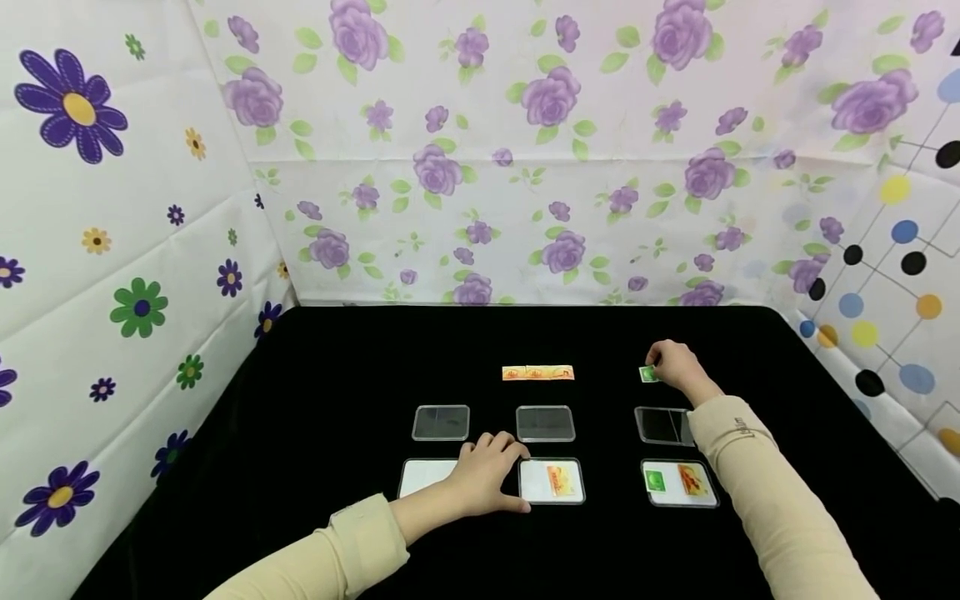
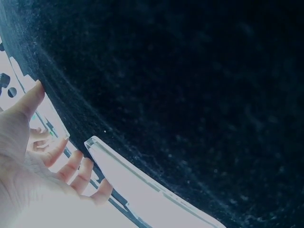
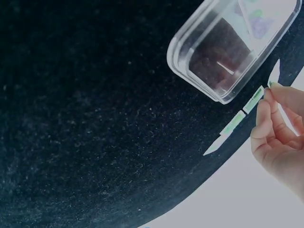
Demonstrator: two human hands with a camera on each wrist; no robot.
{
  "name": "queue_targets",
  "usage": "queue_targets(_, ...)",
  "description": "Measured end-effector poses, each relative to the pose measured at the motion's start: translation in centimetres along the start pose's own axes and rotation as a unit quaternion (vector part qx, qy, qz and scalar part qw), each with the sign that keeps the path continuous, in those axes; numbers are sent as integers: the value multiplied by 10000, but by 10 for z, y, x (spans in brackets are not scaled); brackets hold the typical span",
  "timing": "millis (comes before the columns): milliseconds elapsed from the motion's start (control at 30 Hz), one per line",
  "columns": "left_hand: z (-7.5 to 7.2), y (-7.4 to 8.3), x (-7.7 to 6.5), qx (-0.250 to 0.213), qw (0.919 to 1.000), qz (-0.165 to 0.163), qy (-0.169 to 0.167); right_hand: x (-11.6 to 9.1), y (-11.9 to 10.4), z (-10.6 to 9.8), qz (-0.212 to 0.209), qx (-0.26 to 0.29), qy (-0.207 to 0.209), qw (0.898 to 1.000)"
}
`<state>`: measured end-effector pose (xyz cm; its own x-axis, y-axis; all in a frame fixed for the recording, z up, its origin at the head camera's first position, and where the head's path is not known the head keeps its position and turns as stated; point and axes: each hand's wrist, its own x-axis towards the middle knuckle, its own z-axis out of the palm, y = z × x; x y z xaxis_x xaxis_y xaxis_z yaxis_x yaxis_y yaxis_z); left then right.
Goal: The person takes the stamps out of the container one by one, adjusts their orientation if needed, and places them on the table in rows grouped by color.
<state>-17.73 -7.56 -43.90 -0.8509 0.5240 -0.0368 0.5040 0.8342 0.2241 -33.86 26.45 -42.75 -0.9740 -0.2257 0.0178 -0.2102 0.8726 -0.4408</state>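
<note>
At the right rear of the black table my right hand [image 1: 677,368] pinches a small green sticker [image 1: 648,374] between thumb and fingertips. The right wrist view shows this hand [image 3: 280,128] at one end of a short row of green-printed stickers [image 3: 232,123] on the cloth. Nearer the front, my left hand [image 1: 486,477] holds the left end of a shallow box with a white face [image 1: 536,483], thumb and index finger at its two corners. An orange sticker [image 1: 560,481] lies on that face. In the left wrist view the left hand's [image 2: 52,166] other fingers are loosely bent beside a second white-faced box [image 2: 137,185].
Behind the front row stand three clear plastic boxes, left [image 1: 441,422], middle [image 1: 546,423] and right [image 1: 663,426]. A strip of orange stickers [image 1: 537,373] lies behind them. The front right white-faced box [image 1: 671,496] bears a green and an orange sticker. Patterned cloth walls [image 1: 480,208] border the table.
</note>
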Motion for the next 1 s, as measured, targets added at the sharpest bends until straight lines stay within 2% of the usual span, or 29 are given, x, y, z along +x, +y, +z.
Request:
queue_targets(167,0,0,0,11,10000,24,19,1,-1,4,114,-225,53,9997)
queue_targets(533,0,1,1,0,10000,13,9,-3,-5,6,-208,-970,-43,9951)
queue_targets(767,-1,2,-1,-5,10000,55,23,-7,-5,6,-420,-961,-40,9945)
queue_targets(1000,-1,2,-1,-38,10000,45,42,-9,-1,5,-691,-1113,257,9910)
